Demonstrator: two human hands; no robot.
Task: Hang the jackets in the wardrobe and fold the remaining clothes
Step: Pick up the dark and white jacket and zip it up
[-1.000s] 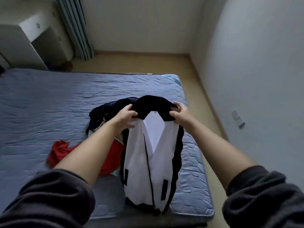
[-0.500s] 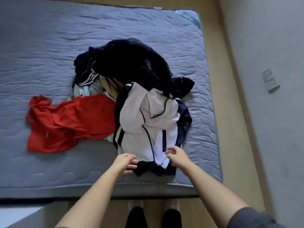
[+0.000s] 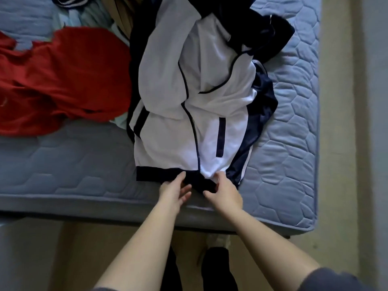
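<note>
Down from the collar, left hand [image 3: 175,191] lies flat on the jacket [image 3: 189,101] hem, right hand [image 3: 226,191] seemingly pinches it; nothing is hung, red top [image 3: 63,80] at nine o'clock unfolded.

The jacket [image 3: 210,127] lies on the bed [image 3: 294,143], hem at the near edge; a garment [image 3: 63,80] lies left of it, a heap [image 3: 94,15] behind.

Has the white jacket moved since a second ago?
Yes: held up by its collar before, the jacket now lies down on the mattress, hem at the near edge.
</note>
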